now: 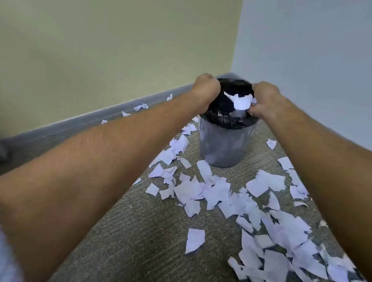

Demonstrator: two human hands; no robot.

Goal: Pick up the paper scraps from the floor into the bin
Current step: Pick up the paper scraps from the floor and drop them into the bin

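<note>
A grey bin [223, 144] lined with a black bag [227, 122] stands in the room's corner. Both my arms stretch out over its mouth. My right hand [265, 99] is closed around white paper scraps [241, 101] that stick out above the opening. My left hand [206, 89] hovers at the bin's left rim with its fingers curled; whether it holds anything is hidden. Several torn white paper scraps [216, 193] lie scattered on the carpet in front of the bin, with a dense pile [294, 260] at the lower right.
A yellowish wall [99, 41] with a grey skirting board [115, 113] runs along the left, a pale blue wall [325, 52] on the right. A few scraps [141, 107] lie against the skirting. Grey-brown carpet [148, 239] covers the floor.
</note>
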